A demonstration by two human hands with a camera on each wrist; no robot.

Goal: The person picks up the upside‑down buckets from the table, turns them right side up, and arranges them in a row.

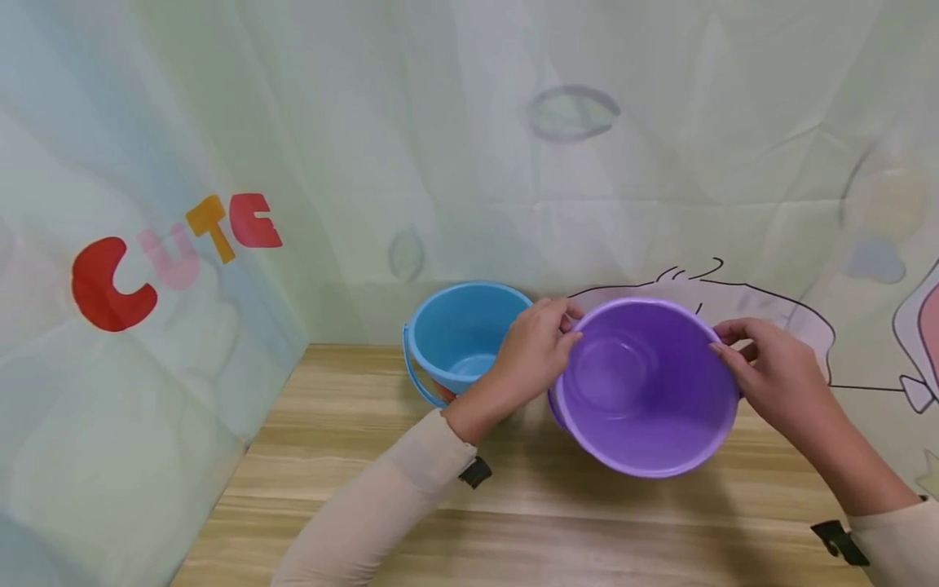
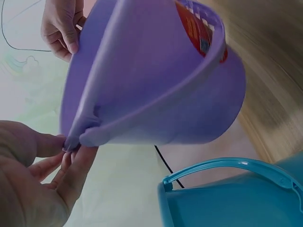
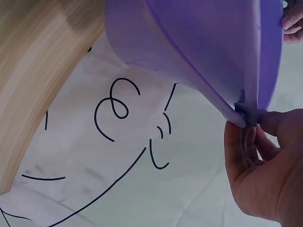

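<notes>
A purple bucket (image 1: 623,375) is tilted so that its mouth faces the head camera, and its inside shows bare. My left hand (image 1: 534,342) pinches its rim at the left handle joint, thumb inside and fingers outside. Across from it, my right hand (image 1: 778,367) pinches the opposite side of the rim by the other handle joint, as the right wrist view also shows. The purple handle (image 2: 161,101) hangs along the outer wall, near a red label (image 2: 194,30). Beside my left wrist stands a blue bucket (image 1: 455,330), upright, its handle (image 1: 418,379) hanging at the left; my forearm partly covers it.
Both buckets are over a wood-grain table (image 1: 330,465). A printed cloth backdrop (image 1: 411,147) rises right behind the table's back edge, and another side of it with coloured letters (image 1: 209,228) stands at the left.
</notes>
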